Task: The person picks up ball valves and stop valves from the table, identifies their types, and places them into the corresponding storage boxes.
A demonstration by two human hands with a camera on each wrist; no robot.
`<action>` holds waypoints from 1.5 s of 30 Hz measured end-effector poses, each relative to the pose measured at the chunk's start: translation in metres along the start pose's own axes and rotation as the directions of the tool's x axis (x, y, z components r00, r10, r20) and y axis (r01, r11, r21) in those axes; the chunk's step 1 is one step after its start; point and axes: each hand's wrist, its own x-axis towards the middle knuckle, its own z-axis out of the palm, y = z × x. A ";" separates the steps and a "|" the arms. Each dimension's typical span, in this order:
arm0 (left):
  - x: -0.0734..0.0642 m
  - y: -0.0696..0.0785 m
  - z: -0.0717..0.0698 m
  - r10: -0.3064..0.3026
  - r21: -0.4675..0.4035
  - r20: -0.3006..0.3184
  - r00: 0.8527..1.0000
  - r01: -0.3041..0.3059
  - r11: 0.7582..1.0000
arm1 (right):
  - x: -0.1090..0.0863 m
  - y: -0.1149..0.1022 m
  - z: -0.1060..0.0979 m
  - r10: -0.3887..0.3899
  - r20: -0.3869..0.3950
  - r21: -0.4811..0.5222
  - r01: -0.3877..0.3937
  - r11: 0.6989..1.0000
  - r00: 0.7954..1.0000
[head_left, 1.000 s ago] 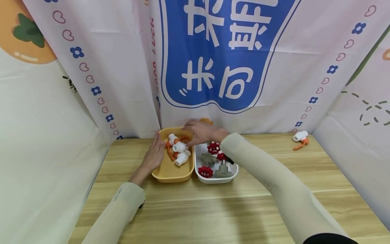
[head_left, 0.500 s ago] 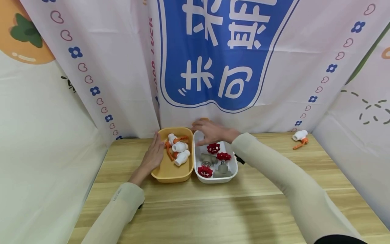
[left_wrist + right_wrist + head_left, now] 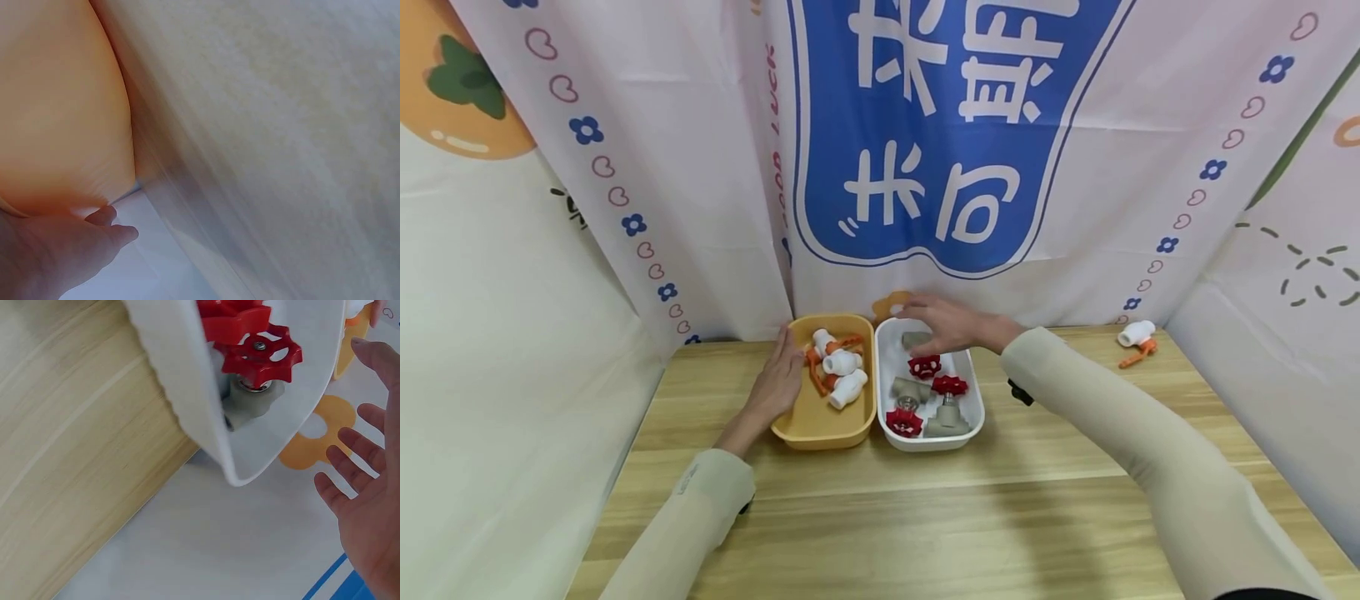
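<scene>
My left hand (image 3: 775, 385) lies with straight fingers along the left wall of the yellow tray (image 3: 823, 437); the left wrist view shows the fingertips (image 3: 122, 234) beside that wall. Inside the tray are white ball valves (image 3: 847, 389) with orange handles, in a small heap. My right hand (image 3: 951, 323) hovers over the far end of the white tray (image 3: 928, 444), fingers spread and holding nothing, as the right wrist view confirms. Several grey valves with red handwheels (image 3: 904, 422) lie in the white tray. The right hand partly hides the farthest grey valve (image 3: 916, 339).
Another white ball valve with an orange handle (image 3: 1137, 335) lies at the table's far right corner. The two trays stand side by side at the back of the wooden table (image 3: 880, 533), against a printed cloth (image 3: 1045, 292).
My right hand has drawn away from the ball valves in the yellow tray and moved right, over the white tray. The left hand has stayed at the yellow tray's wall.
</scene>
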 end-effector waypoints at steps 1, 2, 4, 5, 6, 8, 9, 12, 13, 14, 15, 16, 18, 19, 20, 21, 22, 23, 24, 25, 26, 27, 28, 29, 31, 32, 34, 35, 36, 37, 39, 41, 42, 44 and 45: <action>0.000 0.000 0.000 0.003 0.000 -0.001 1.000 -0.003 1.000 | -0.003 0.001 0.000 0.007 -0.001 0.001 -0.007 1.000 1.000; 0.000 0.000 0.000 0.004 -0.003 -0.003 1.000 -0.004 1.000 | -0.007 0.001 -0.001 0.011 -0.005 -0.003 -0.011 1.000 1.000; 0.001 0.000 0.000 0.010 -0.004 -0.005 1.000 -0.010 1.000 | -0.013 0.004 -0.001 0.017 -0.011 -0.013 -0.018 1.000 1.000; 0.001 0.000 -0.001 0.013 -0.003 -0.006 1.000 -0.013 1.000 | -0.016 0.006 -0.002 0.019 -0.014 -0.019 -0.020 1.000 1.000; 0.001 0.001 -0.001 0.014 -0.002 -0.006 1.000 -0.014 1.000 | -0.019 0.007 -0.002 0.019 -0.019 -0.027 -0.020 0.999 1.000; 0.000 0.001 -0.001 0.011 -0.003 -0.004 1.000 -0.011 1.000 | -0.025 0.011 -0.002 0.026 -0.025 -0.045 -0.027 0.999 0.999; 0.000 0.002 -0.002 0.010 -0.002 -0.002 1.000 -0.010 1.000 | -0.028 0.013 -0.003 0.033 -0.028 -0.049 -0.034 0.998 0.999; -0.001 0.002 -0.002 0.005 -0.002 0.001 1.000 -0.005 1.000 | -0.036 0.019 -0.003 0.061 -0.034 -0.065 -0.063 0.996 0.998; -0.001 0.003 -0.002 0.004 -0.003 0.001 1.000 -0.004 1.000 | -0.038 0.021 -0.003 0.072 -0.032 -0.067 -0.074 0.995 0.997; -0.001 0.002 -0.002 0.002 -0.003 0.001 1.000 -0.002 1.000 | -0.041 0.023 -0.003 0.076 -0.033 -0.073 -0.078 0.994 0.997; -0.001 0.002 -0.003 0.002 -0.003 0.001 1.000 -0.002 1.000 | -0.044 0.024 -0.003 0.081 -0.032 -0.079 -0.083 0.993 0.996; -0.001 0.002 -0.003 0.000 -0.005 0.002 1.000 0.000 1.000 | -0.046 0.026 -0.003 0.086 -0.030 -0.085 -0.088 0.992 0.996; -0.001 0.002 -0.003 -0.002 -0.008 0.002 1.000 0.002 1.000 | -0.052 0.028 -0.003 0.091 -0.025 -0.093 -0.093 0.991 0.996; -0.001 0.002 -0.002 -0.003 -0.010 0.001 1.000 0.003 1.000 | -0.055 0.029 -0.003 0.092 -0.024 -0.096 -0.094 0.991 0.995; -0.001 0.002 -0.002 -0.003 -0.010 0.001 1.000 0.003 1.000 | -0.057 0.031 -0.003 0.094 -0.023 -0.100 -0.096 0.990 0.995; -0.001 0.001 -0.002 -0.002 -0.010 0.001 1.000 0.002 1.000 | -0.060 0.032 -0.003 0.099 -0.023 -0.100 -0.101 0.990 0.995; -0.001 0.001 -0.002 -0.003 -0.011 0.001 1.000 0.003 1.000 | -0.062 0.033 -0.002 0.102 -0.024 -0.104 -0.104 0.989 0.995; -0.001 0.001 -0.002 -0.003 -0.011 0.001 1.000 0.003 1.000 | -0.064 0.034 -0.001 0.103 -0.026 -0.109 -0.105 0.988 0.994; -0.001 0.001 -0.002 -0.004 -0.010 0.002 1.000 0.004 1.000 | -0.067 0.036 -0.001 0.103 -0.030 -0.114 -0.106 0.988 0.994; -0.001 0.001 -0.002 -0.005 -0.012 0.003 1.000 0.005 1.000 | -0.070 0.037 0.001 0.105 -0.033 -0.120 -0.108 0.987 0.994; -0.001 0.001 -0.002 -0.006 -0.012 0.004 1.000 0.006 1.000 | -0.073 0.038 0.002 0.103 -0.037 -0.123 -0.107 0.987 0.994; -0.001 0.001 -0.002 -0.004 -0.009 0.005 1.000 0.004 1.000 | -0.076 0.039 0.003 0.102 -0.041 -0.127 -0.106 0.986 0.994; -0.001 0.001 -0.002 -0.004 -0.010 0.005 1.000 0.004 1.000 | -0.079 0.040 0.005 0.099 -0.044 -0.131 -0.104 0.986 0.994; -0.001 0.002 -0.002 -0.003 -0.011 0.004 1.000 0.003 1.000 | -0.083 0.041 0.006 0.093 -0.052 -0.131 -0.099 0.986 0.994; -0.001 0.002 -0.002 0.000 -0.012 0.000 1.000 0.000 1.000 | -0.090 0.043 0.008 0.075 -0.068 -0.136 -0.084 0.987 0.995; 0.000 0.002 -0.002 0.003 -0.011 -0.002 1.000 -0.003 1.000 | -0.093 0.045 0.010 0.060 -0.078 -0.142 -0.070 0.987 0.995; 0.000 0.001 -0.002 0.003 -0.014 -0.005 1.000 -0.003 1.000 | -0.099 0.048 0.012 0.037 -0.095 -0.150 -0.051 0.987 0.995; 0.000 0.001 -0.002 0.004 -0.011 -0.005 1.000 -0.004 1.000 | -0.101 0.049 0.013 0.029 -0.102 -0.154 -0.044 0.987 0.994; 0.000 0.001 -0.002 0.006 -0.009 -0.004 1.000 -0.006 1.000 | -0.104 0.051 0.014 0.024 -0.107 -0.158 -0.041 0.987 0.994; 0.000 0.001 -0.002 0.007 -0.006 -0.003 1.000 -0.007 1.000 | -0.107 0.052 0.014 0.024 -0.108 -0.160 -0.042 0.986 0.994; 0.000 0.000 -0.001 0.006 -0.003 -0.001 1.000 -0.006 1.000 | -0.112 0.055 0.015 0.034 -0.108 -0.160 -0.051 0.986 0.994; -0.001 0.000 -0.001 0.005 -0.005 -0.002 1.000 -0.005 1.000 | -0.116 0.058 0.017 0.048 -0.103 -0.174 -0.066 0.983 0.994; -0.001 0.000 -0.001 0.004 -0.009 -0.002 1.000 -0.004 1.000 | -0.118 0.059 0.018 0.056 -0.099 -0.182 -0.073 0.981 0.994; -0.001 0.000 0.000 0.000 -0.014 -0.005 1.000 0.000 1.000 | -0.122 0.062 0.020 0.064 -0.092 -0.196 -0.081 0.977 0.994; -0.001 0.000 0.000 -0.002 -0.017 -0.005 1.000 0.002 1.000 | -0.124 0.063 0.021 0.070 -0.086 -0.206 -0.087 0.975 0.994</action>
